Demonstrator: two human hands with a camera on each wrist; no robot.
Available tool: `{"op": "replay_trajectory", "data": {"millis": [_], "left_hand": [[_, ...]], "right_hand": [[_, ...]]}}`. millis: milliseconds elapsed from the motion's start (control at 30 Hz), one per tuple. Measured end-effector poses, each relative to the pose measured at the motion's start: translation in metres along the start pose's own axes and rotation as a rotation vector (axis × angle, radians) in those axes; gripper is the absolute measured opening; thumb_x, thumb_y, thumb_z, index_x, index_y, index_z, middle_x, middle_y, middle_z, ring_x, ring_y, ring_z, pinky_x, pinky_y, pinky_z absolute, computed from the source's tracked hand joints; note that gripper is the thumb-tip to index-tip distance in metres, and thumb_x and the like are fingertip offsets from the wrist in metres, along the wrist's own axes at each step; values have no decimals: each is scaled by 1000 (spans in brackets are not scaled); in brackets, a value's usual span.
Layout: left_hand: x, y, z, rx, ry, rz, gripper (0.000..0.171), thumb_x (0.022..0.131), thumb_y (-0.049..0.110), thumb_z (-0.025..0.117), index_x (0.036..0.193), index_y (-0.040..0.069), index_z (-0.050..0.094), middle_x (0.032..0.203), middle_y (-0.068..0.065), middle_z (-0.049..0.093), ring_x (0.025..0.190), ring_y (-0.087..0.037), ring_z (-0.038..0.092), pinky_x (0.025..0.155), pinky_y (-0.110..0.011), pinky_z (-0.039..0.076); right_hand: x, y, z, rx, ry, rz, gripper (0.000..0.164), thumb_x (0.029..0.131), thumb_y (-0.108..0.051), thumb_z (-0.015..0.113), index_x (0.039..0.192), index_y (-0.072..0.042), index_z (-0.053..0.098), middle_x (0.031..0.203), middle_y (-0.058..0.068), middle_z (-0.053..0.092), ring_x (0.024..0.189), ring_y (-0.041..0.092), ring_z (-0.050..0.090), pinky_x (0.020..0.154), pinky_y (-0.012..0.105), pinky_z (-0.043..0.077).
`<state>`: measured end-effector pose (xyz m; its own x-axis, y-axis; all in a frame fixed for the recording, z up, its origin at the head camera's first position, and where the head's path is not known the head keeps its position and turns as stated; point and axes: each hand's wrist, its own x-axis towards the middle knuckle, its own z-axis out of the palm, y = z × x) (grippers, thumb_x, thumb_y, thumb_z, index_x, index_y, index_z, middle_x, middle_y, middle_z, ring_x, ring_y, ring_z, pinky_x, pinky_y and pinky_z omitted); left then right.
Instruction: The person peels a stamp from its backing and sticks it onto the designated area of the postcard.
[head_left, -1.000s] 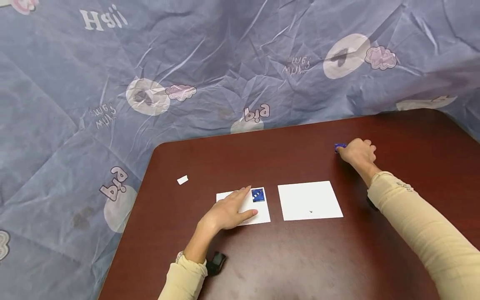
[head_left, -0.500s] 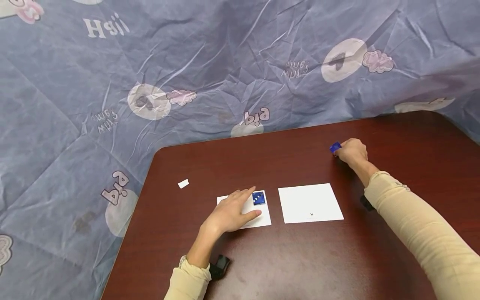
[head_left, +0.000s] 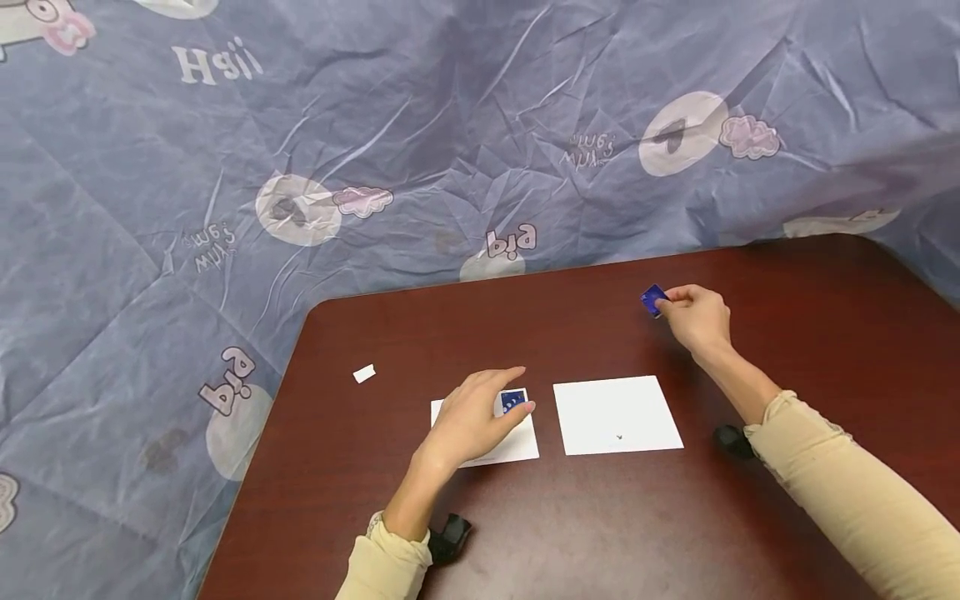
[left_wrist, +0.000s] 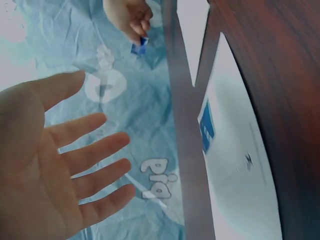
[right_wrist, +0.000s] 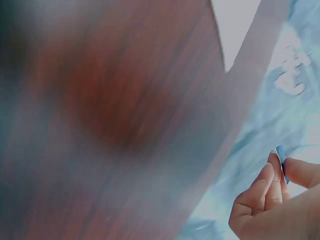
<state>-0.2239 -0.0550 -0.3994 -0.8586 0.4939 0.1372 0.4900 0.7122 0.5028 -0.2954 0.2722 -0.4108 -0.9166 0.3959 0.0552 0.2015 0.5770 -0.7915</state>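
Observation:
My right hand pinches a small blue stamp between thumb and fingers, raised over the far right of the table. The right wrist view shows that stamp almost edge-on. My left hand hovers over the left white card, thumb and fingers spread and holding nothing. A blue stamp with pale moon shapes lies at this card's upper right corner, partly hidden by the thumb. To the right lies a second white card, bare but for a tiny dark mark near its lower edge.
A small white slip lies at the left of the dark red-brown table. Behind the table's far edge hangs a wrinkled blue printed cloth. Black wrist cameras sit under both wrists.
The right hand has picked the blue stamp up off the table and brought it slightly left. The left hand has lifted from the left card, its thumb and fingers tilting up.

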Motion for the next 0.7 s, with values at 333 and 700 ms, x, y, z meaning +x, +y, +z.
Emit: {"op": "replay_trajectory", "data": {"millis": [333,700], "left_hand": [[8,20,-1,-122,169,18,30,94,31,60,122,21,65,108,4,69,101,-14,63,78,-42,48],[5,40,-4,-360,464,197,12,92,17,64,97,12,74,85,8,71,73,-2,65,62,-22,51]], "right_hand": [[-48,-24,-9,66,6,-185,34,95,-28,59,113,2,61,95,21,67,73,12,58,55,22,42],[-106,-53,-15,185,96,-362,24,91,-22,67,105,-2,65,78,6,66,63,7,52,52,18,38]]}}
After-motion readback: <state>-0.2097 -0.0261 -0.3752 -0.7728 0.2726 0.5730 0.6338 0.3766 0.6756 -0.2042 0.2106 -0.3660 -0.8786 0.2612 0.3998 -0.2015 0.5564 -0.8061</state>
